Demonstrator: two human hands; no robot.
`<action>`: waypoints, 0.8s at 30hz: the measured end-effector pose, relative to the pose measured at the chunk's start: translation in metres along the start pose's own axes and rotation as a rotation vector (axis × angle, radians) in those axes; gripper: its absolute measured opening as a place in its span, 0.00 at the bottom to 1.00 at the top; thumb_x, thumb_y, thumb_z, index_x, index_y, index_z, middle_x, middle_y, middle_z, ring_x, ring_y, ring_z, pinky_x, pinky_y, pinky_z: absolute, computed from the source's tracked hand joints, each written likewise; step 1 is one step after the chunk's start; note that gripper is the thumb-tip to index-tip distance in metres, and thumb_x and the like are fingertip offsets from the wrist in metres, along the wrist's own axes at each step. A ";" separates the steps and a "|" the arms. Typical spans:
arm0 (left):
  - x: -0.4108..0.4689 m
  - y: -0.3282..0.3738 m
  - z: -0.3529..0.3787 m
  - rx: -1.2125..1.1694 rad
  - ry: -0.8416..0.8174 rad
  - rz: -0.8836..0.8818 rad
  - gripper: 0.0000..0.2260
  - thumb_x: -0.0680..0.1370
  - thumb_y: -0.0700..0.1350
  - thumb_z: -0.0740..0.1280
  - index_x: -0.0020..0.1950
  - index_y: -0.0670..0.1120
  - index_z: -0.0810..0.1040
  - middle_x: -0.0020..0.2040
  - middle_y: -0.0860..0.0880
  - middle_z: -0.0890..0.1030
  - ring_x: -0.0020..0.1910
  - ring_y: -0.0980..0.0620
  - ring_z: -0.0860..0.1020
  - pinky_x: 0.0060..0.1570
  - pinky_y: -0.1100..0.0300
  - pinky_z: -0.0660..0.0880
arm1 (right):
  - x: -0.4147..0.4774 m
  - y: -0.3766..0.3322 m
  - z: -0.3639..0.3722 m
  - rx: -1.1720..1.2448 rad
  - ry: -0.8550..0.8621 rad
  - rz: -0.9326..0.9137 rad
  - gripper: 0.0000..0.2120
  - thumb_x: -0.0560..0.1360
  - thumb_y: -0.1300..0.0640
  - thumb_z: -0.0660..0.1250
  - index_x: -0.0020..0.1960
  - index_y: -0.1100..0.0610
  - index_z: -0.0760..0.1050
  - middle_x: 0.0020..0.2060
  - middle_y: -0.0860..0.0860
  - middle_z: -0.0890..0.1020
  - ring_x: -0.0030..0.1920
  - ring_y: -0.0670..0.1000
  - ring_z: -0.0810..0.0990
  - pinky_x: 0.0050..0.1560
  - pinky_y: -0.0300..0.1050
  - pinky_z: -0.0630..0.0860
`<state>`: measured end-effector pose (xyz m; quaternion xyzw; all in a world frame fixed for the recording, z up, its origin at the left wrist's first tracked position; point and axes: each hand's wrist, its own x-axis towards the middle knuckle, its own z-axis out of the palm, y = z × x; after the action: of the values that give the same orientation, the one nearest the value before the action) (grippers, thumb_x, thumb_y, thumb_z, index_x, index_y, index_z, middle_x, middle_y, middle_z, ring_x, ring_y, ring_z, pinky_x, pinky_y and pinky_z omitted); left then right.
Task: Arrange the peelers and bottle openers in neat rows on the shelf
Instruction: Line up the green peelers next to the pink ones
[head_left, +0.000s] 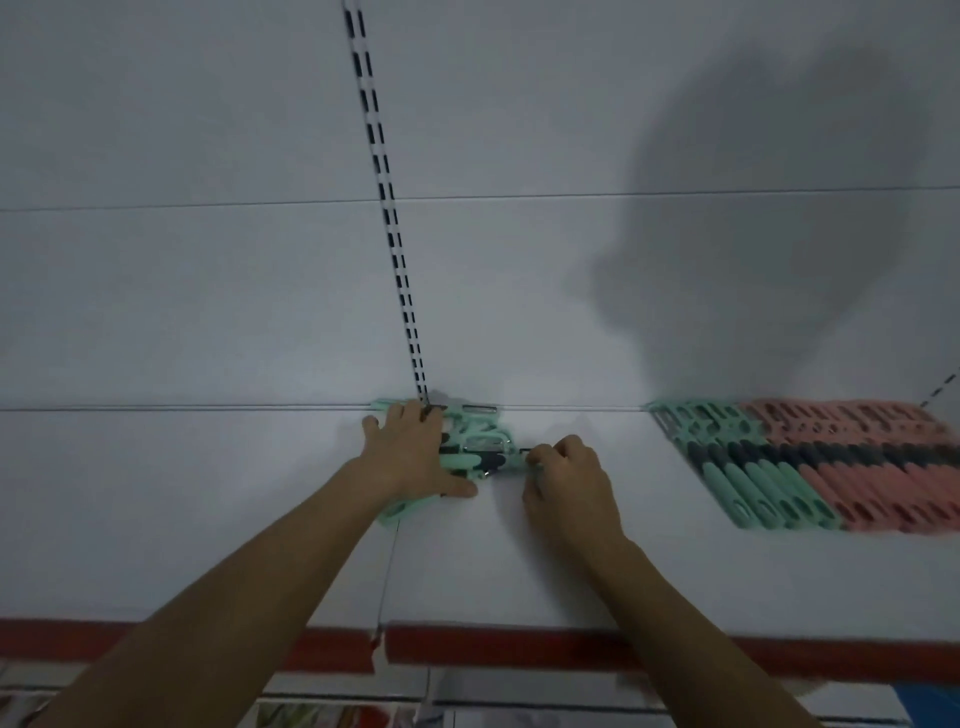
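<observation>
So both hands are working at the back edge of the white shelf (208, 519), right where the slotted upright (384, 182) is running down the back panel. There's a loose pile (483, 457) of mint-green peelers or openers sitting there, all jumbled, with dark grip sections and a couple of shiny metal bits showing; honestly can't tell which pieces are which. The left hand (410, 457) is lying flat over the left part of the pile, fingers spread and fairly straight, thumb sticking out toward the front edge, pressing down rather than gripping anything. The right hand (569, 475) is sitting just beside the pile's right end with its fingers curled in, and the fingertips are pinching something small and dark at that end, too tiny to make out properly. Over toward the shelf's right end, well apart from the hands, the mint-green row (748, 467) is lying tidy, handles pointing to the front, and the pink row (872, 467) is touching it on its right side. A red strip (519, 644) is running along the shelf's front edge.
</observation>
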<state>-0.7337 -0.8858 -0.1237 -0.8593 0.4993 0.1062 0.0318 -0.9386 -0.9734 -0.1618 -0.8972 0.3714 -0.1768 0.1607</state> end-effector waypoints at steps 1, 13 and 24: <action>0.003 -0.006 0.000 0.020 0.025 0.043 0.59 0.60 0.79 0.69 0.82 0.52 0.53 0.80 0.47 0.55 0.78 0.44 0.54 0.74 0.37 0.53 | -0.001 0.000 0.000 0.016 -0.006 -0.013 0.17 0.78 0.59 0.64 0.66 0.56 0.77 0.55 0.54 0.76 0.54 0.55 0.74 0.52 0.49 0.75; 0.028 -0.024 -0.012 -0.075 -0.063 0.444 0.20 0.74 0.63 0.72 0.53 0.50 0.73 0.47 0.51 0.77 0.46 0.49 0.77 0.45 0.54 0.75 | 0.021 0.001 -0.005 0.383 0.189 0.176 0.14 0.74 0.66 0.67 0.56 0.51 0.80 0.48 0.48 0.78 0.41 0.43 0.76 0.45 0.23 0.68; 0.045 0.029 -0.032 -0.983 -0.125 0.439 0.12 0.77 0.40 0.71 0.58 0.47 0.74 0.48 0.43 0.82 0.37 0.52 0.85 0.39 0.54 0.83 | 0.026 -0.013 -0.019 1.245 0.541 0.409 0.06 0.79 0.54 0.65 0.48 0.56 0.77 0.34 0.55 0.78 0.32 0.53 0.76 0.32 0.44 0.73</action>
<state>-0.7325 -0.9439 -0.1009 -0.6405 0.5556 0.3823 -0.3675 -0.9222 -0.9862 -0.1340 -0.4755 0.3894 -0.5390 0.5759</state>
